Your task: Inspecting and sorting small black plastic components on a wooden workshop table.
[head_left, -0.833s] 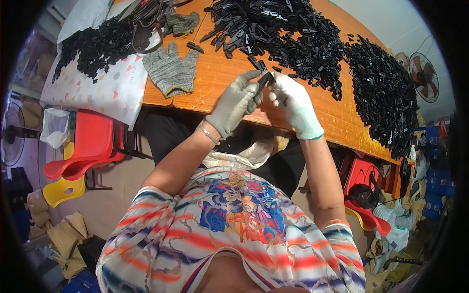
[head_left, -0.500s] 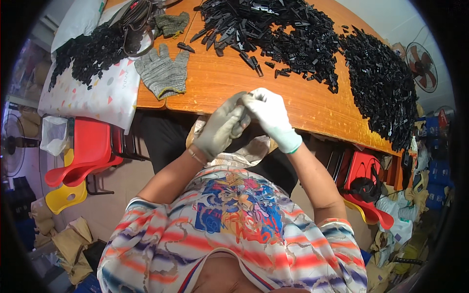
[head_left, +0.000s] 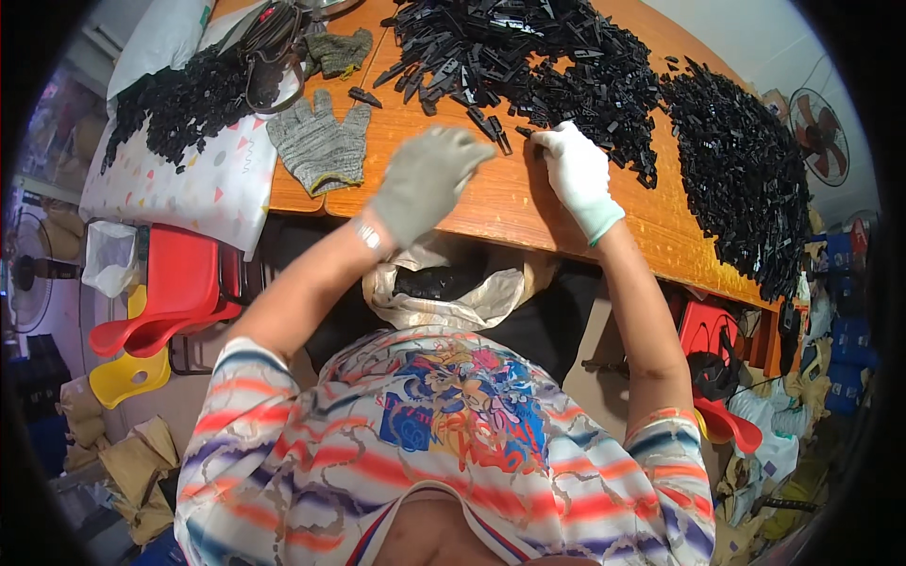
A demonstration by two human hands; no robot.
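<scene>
Near the top centre of the frame, your right hand (head_left: pixel 578 174), in a white glove, rests on the orange table (head_left: pixel 491 203) with its fingertips at the lower edge of the big heap of black plastic parts (head_left: pixel 528 57). It looks as though you are picking the next piece out of that heap. The fingers are curled down onto the table and touching a small black part (head_left: pixel 525 133) at the heap's edge, but you cannot tell from this view whether they have closed around it.

Your left hand (head_left: pixel 425 179), in a grey glove, hovers just left of it above the table's near edge, blurred, fingers loosely curled; nothing shows in it, though the palm is hidden, so its grip cannot be told either.

Judging by this, the next move calls for pinching one piece free and bringing both hands together.

Below the table edge, at frame centre, an open pale bag (head_left: pixel 453 288) with dark parts inside sits on your lap. A loose grey knitted glove (head_left: pixel 319 143) lies on the table at upper left.
</scene>
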